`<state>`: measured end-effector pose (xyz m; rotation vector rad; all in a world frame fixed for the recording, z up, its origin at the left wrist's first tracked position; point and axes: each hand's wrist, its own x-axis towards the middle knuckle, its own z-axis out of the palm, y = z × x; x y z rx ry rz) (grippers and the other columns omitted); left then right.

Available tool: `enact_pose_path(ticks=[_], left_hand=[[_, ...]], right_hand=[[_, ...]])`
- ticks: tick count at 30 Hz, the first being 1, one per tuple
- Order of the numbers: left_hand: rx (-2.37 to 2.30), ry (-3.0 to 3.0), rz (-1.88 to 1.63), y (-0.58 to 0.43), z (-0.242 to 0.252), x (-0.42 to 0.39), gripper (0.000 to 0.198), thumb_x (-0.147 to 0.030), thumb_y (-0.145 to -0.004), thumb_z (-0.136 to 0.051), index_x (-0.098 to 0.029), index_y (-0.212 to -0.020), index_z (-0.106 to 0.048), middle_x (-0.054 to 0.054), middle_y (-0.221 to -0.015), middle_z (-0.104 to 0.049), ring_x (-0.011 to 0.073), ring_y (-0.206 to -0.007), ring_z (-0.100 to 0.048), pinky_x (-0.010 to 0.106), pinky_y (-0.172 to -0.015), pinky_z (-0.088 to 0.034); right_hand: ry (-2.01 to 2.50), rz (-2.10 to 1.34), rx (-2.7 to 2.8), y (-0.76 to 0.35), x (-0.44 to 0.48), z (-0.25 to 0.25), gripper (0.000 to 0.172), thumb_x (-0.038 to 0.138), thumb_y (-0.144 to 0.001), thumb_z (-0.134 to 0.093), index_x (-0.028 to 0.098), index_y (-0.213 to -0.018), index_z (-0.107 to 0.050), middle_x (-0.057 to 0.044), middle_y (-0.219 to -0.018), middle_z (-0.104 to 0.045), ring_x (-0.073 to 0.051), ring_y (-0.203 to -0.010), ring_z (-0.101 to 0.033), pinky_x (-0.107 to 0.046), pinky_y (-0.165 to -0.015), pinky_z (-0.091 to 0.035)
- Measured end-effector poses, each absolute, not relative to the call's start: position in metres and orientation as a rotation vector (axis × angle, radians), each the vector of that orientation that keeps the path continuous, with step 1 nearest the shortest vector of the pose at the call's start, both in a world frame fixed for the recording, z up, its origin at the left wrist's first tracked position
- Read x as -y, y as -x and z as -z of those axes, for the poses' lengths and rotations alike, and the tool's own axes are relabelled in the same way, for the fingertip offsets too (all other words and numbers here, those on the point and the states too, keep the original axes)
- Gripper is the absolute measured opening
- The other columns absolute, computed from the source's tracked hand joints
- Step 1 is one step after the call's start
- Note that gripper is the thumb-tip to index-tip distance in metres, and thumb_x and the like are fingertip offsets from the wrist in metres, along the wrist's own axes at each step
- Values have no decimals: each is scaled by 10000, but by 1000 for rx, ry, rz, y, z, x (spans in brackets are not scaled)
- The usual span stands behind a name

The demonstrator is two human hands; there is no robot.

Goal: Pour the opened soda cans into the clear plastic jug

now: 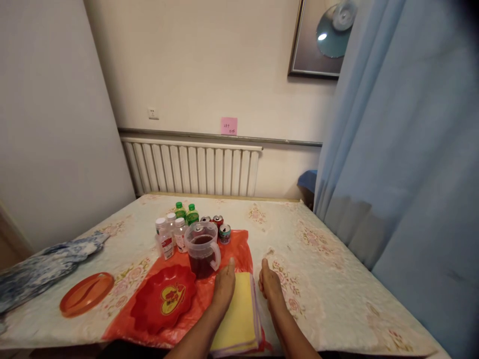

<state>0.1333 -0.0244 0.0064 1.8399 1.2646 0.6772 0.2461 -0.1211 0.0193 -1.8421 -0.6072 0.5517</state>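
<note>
My left hand (225,283) is over the left edge of a folded yellow cloth (241,309) with purple edging. Its thumb points up and the back of the hand hides its other fingers. To the right of the cloth, my right hand (270,283) is held thumb up with its fingers curled in and nothing visible in them. Just beyond my left hand stands a clear plastic jug (203,249) of dark liquid. A red scalloped tray (149,304) with a yellow emblem lies left of my left forearm, on a red plastic sheet (241,249).
Behind the jug stand several white-capped bottles (167,244), two green-capped bottles (192,215) and some cans (225,234). An orange lid (87,295) and a blue patterned cloth (48,269) lie at the left. A blue curtain (404,164) hangs along the right side.
</note>
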Motion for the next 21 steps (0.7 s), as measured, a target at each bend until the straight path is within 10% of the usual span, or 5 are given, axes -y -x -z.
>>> enact_pose_path(ticks=[21], left_hand=[[-1239,-1838,-726,-128,-13,34,526,-528,-956,-198,-244,-604,-467,59,-673,-605,246,-735,-584,332,-699,-403]], right_hand=[[1895,-582,610,-249,118,-13,627,618,-935,-200,276,-439,-372,5,-355,-424,-170,-375,-459,-296,-474,-354]])
